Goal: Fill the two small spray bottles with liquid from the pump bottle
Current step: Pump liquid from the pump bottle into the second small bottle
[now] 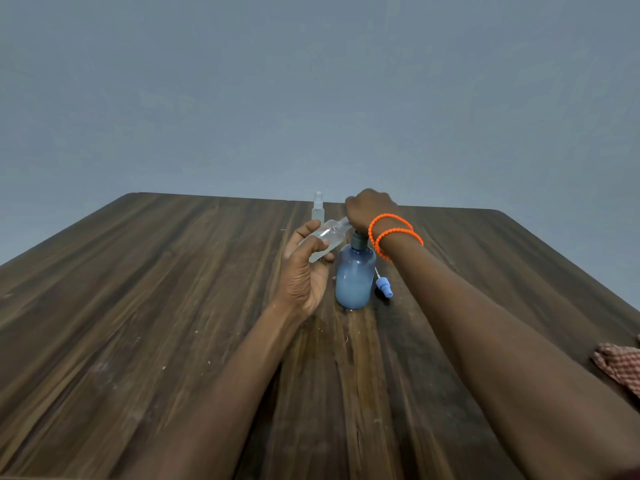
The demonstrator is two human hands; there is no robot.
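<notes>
A blue translucent pump bottle (355,278) with a dark collar stands upright on the wooden table (138,306). My right hand (369,207) rests on top of its pump head, which it hides. My left hand (304,268) grips a small clear spray bottle (327,239), tilted with its open neck toward the pump's spout. A second small clear spray bottle (318,206), with its sprayer on, stands upright behind them. A blue spray cap (384,287) with a white dip tube lies on the table just right of the pump bottle.
A checked red cloth (620,368) lies at the table's right edge. Two orange bead bracelets (394,233) circle my right wrist. The table's far edge runs just behind the standing spray bottle, with a plain grey wall beyond.
</notes>
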